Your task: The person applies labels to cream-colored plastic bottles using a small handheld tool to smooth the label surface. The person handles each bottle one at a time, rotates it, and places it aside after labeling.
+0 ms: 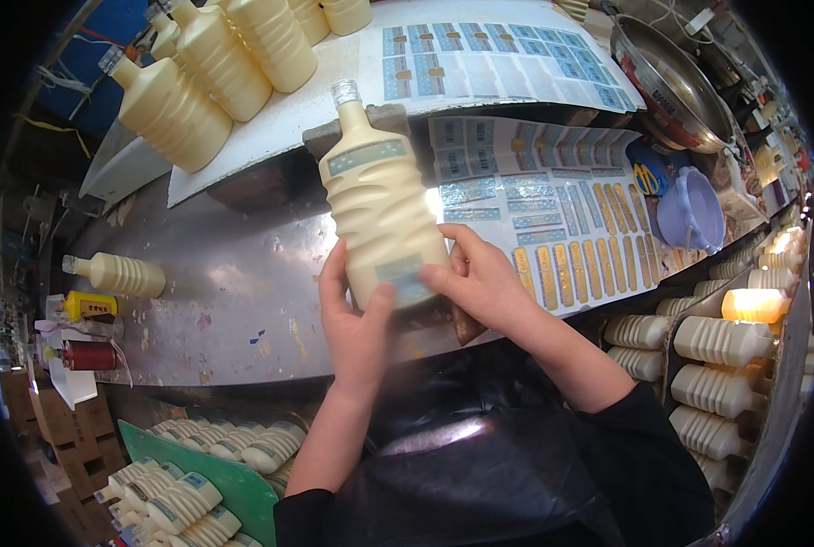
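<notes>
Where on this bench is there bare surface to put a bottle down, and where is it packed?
Bare metal bench top lies left of the left hand, between the lone lying bottle and the held bottle. Right of the right hand, label sheets cover the surface. The white board behind carries lying bottles.
</notes>
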`<act>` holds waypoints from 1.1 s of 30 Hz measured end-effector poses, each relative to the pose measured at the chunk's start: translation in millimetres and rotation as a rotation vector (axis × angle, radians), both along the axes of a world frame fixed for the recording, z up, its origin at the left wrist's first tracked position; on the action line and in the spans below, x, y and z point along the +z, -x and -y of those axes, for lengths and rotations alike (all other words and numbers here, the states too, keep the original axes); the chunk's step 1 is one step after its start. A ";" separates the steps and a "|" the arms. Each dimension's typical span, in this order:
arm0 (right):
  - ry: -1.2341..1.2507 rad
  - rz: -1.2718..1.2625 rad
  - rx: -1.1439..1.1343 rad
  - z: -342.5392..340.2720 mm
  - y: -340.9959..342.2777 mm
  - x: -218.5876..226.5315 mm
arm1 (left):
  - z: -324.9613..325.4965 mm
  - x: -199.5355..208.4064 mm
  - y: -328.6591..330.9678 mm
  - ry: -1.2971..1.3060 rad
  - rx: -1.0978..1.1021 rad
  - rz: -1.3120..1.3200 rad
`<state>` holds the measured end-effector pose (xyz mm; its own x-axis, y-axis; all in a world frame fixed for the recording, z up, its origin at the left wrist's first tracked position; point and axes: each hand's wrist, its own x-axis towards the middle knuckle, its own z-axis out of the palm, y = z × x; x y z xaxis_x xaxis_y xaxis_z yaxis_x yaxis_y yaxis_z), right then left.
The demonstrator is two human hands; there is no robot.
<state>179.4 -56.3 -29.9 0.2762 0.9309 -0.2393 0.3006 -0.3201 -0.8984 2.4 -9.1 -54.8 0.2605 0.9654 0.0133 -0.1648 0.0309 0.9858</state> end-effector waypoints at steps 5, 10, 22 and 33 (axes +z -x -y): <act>-0.009 0.014 -0.001 0.0 -0.6 -0.1 | -2.5 -5.3 1.8 -0.023 -0.001 -0.040; -0.080 0.030 -0.029 0.7 1.1 -9.7 | -3.8 -6.4 2.3 -0.020 -0.004 -0.032; -0.053 0.009 -0.029 -0.1 1.9 -9.4 | -2.8 -7.7 3.5 0.005 -0.008 -0.002; -0.135 -0.476 -0.091 -6.2 -22.8 8.1 | 1.4 -1.0 1.6 -0.014 -0.062 -0.071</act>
